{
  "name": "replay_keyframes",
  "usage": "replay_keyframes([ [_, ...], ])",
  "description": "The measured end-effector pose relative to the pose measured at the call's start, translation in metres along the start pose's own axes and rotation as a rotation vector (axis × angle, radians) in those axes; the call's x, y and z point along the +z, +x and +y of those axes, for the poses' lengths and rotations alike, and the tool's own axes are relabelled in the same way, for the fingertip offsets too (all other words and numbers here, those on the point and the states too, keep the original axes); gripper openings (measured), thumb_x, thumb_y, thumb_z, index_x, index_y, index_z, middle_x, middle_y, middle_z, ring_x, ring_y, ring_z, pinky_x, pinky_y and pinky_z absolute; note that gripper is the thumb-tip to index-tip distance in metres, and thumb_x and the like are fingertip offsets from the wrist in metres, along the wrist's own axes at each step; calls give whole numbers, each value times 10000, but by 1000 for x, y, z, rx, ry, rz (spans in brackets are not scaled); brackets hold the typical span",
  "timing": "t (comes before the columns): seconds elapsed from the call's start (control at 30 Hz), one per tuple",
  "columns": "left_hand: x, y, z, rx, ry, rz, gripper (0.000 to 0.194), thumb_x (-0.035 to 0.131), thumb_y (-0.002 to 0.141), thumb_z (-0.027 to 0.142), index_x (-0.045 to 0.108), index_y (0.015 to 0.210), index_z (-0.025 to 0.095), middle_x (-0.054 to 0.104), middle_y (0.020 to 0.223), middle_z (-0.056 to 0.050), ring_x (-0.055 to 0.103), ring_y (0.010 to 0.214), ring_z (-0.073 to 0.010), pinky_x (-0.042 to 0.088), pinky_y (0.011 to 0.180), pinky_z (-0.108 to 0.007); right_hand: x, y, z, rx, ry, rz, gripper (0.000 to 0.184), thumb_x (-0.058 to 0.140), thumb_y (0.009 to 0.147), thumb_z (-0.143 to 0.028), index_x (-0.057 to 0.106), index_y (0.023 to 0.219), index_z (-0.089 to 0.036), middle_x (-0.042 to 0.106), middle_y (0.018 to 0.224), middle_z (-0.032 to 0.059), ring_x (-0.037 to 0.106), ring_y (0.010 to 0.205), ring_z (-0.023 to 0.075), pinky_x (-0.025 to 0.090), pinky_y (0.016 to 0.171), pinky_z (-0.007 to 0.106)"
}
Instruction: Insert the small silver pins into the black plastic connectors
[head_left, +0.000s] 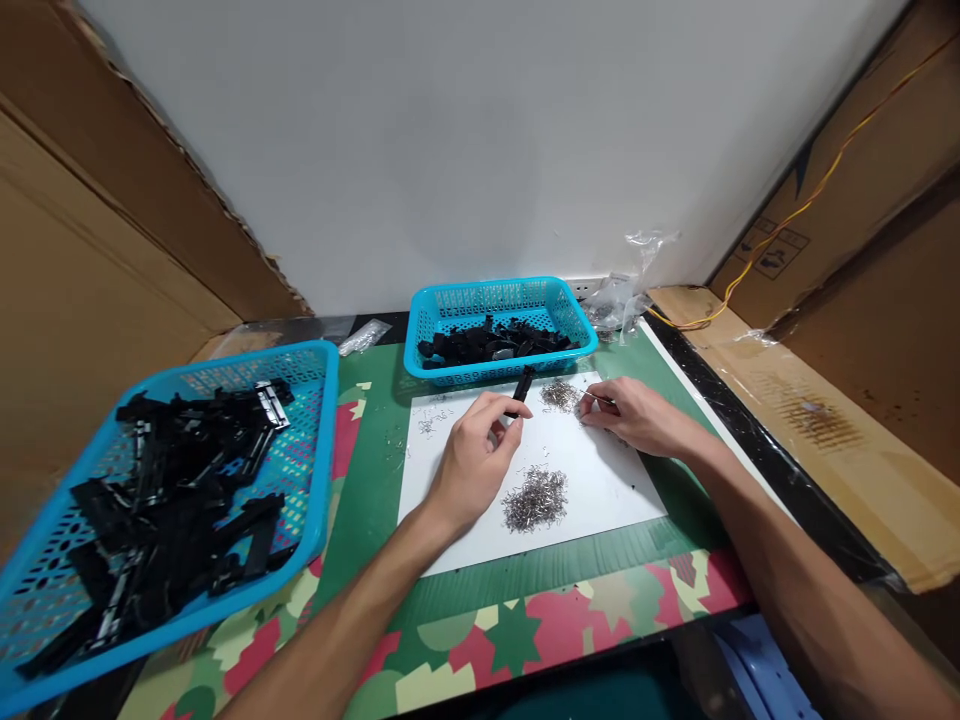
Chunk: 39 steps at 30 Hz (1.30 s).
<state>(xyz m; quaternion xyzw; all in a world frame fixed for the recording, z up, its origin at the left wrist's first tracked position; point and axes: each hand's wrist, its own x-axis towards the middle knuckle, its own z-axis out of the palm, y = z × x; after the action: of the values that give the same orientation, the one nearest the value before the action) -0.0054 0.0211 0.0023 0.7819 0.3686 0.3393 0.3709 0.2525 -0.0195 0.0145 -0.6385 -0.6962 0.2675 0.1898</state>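
Note:
My left hand point(480, 450) is closed around a narrow black plastic part point(523, 385), which points away from me above the white sheet point(457, 505). In my right hand point(626, 412) is a thin metal tool that looks like tweezers point(600, 399), its tip toward the smaller pile of tiny metal pieces point(559, 394). Whether the tip grips a piece is too small to tell. Nearer to me, between the hands, a larger heap of small silvery metal pieces point(535, 499) lies on the sheet. A few loose bits point(429, 420) are scattered at the sheet's left side.
At left stands a blue basket point(328, 450) full of black parts, some with metal strips. Behind the sheet, another blue basket point(420, 330) holds small black pieces. Clear plastic bags point(619, 302) lie by the wall. Cardboard point(847, 250) and a yellow wire point(814, 195) border the right.

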Motion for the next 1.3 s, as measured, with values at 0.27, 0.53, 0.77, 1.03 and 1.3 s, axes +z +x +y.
replay_keyframes([
  [0.27,1,-2,1,21,-21,-40,134,591,1014,198,722,1043,202,657,1072,-17,544,743,-107,429,684,-276,3,-3,-7,-95,221,83,181,621,987,-335,679,912,-181,397,628,-68,341,600,118,252,591,290],
  [0.53,3,-7,6,16,-30,-81,147,626,1023,245,731,1124,231,655,1107,-10,550,738,-100,434,687,-265,12,-4,-17,-141,388,70,241,644,994,-407,684,913,-184,358,669,-64,324,630,122,283,593,276],
  [0.77,8,-9,3,11,-44,-76,138,689,1002,331,729,1092,235,643,1065,-13,536,704,-107,427,674,-273,20,-4,-22,-139,578,-7,318,694,965,-503,698,931,-187,388,688,-56,331,636,122,276,585,278],
  [1.03,6,-8,7,12,-39,-50,126,608,1046,277,686,981,204,641,1001,-1,544,736,-113,428,701,-274,29,-1,-29,-147,617,39,307,721,947,-484,726,929,-178,373,679,-62,307,626,113,268,578,274],
  [1.3,4,-7,10,7,-34,-106,198,530,1079,323,684,1034,206,675,1057,-29,595,820,-152,455,753,-286,27,-4,-26,-136,547,57,238,690,937,-386,760,894,-163,481,647,-36,354,597,109,256,556,277],
])
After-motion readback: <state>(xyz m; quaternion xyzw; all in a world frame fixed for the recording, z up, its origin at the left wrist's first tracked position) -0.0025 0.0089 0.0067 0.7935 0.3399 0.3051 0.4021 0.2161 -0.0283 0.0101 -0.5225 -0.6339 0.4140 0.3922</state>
